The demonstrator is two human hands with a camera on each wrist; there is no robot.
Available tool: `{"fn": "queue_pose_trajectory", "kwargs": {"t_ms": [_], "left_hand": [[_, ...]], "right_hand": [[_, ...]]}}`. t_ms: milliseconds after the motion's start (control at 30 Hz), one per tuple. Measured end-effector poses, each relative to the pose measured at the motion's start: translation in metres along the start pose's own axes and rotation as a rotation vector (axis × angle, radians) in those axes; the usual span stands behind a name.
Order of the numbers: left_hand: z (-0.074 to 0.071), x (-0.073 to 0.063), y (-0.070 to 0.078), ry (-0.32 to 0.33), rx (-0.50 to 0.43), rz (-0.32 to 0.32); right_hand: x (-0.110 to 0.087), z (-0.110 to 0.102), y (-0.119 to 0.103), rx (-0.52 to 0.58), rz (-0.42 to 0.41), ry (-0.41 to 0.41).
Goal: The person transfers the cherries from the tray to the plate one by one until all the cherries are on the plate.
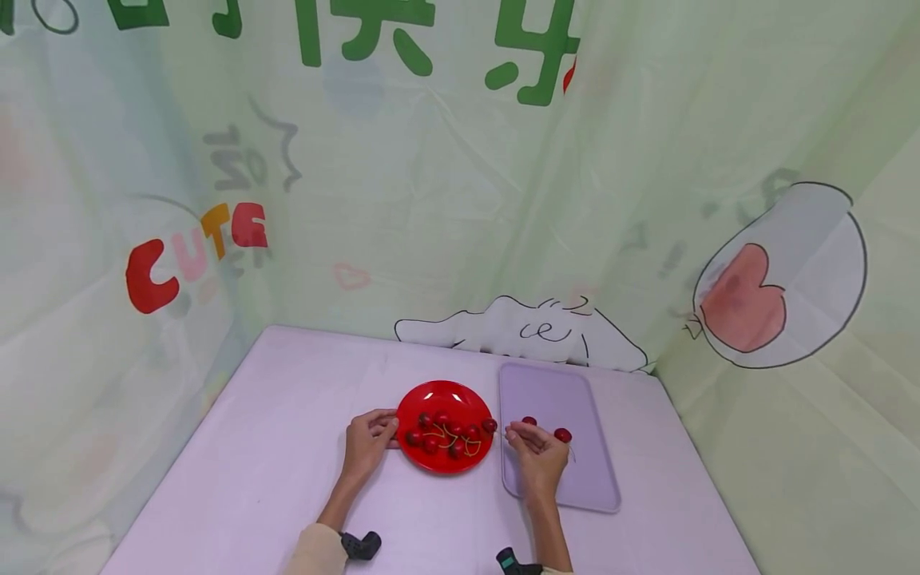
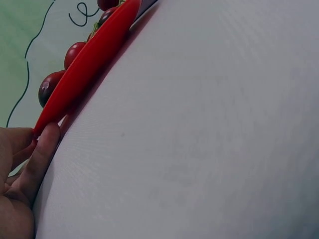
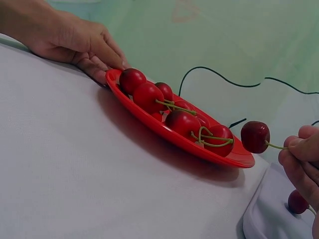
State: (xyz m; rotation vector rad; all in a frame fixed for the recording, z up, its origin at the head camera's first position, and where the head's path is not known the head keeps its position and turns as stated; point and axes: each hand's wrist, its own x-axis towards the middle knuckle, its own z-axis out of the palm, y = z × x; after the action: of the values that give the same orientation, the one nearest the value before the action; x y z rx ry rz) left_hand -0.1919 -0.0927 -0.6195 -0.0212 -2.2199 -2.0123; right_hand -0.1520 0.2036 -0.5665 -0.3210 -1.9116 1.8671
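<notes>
My left hand (image 1: 368,443) pinches the left rim of a red plate (image 1: 446,390) between thumb and fingers, as the left wrist view also shows. Several dark red cherries (image 3: 148,97) with green stems lie together on that plate. By its stem, my right hand (image 1: 537,457) pinches a single cherry (image 3: 255,137), held at the plate's right edge. Beneath the right hand is a purple tray (image 1: 589,471), where two more cherries lie; one cherry (image 1: 563,435) is right of the hand, the other (image 1: 529,421) just beyond the fingers.
Plate and tray stand side by side on a table with a pale cloth (image 1: 287,415). A printed curtain (image 1: 431,200) hangs behind the table and along both sides. A dark device (image 1: 361,546) is strapped at the left wrist, another (image 1: 516,562) at the right.
</notes>
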Motion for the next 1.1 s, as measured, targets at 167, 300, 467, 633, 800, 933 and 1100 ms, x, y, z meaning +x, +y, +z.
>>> {"fn": "queue_pose_trajectory", "kwargs": {"t_ms": [167,300,467,633,800,933,1100], "left_hand": [[0.000,0.001,0.001,0.001,-0.002,0.006],[0.000,0.001,0.001,0.002,0.011,0.009],[-0.001,-0.001,0.001,-0.001,0.016,-0.004],[-0.002,-0.002,0.003,-0.002,0.017,-0.008],[-0.002,-0.002,0.002,-0.002,0.021,-0.007],[-0.002,-0.002,0.003,-0.010,0.016,-0.002],[-0.002,-0.001,0.002,-0.015,0.000,0.004]], "right_hand": [[0.000,0.006,-0.004,0.007,-0.004,0.003],[0.000,0.009,-0.006,-0.011,-0.005,-0.001],[-0.002,0.014,-0.014,-0.020,0.002,-0.008],[-0.001,0.016,-0.013,-0.030,-0.012,-0.036],[0.003,0.020,-0.009,-0.033,-0.023,-0.053],[0.005,0.022,-0.007,-0.034,-0.034,-0.060],[0.008,0.026,-0.008,-0.057,-0.025,-0.060]]}}
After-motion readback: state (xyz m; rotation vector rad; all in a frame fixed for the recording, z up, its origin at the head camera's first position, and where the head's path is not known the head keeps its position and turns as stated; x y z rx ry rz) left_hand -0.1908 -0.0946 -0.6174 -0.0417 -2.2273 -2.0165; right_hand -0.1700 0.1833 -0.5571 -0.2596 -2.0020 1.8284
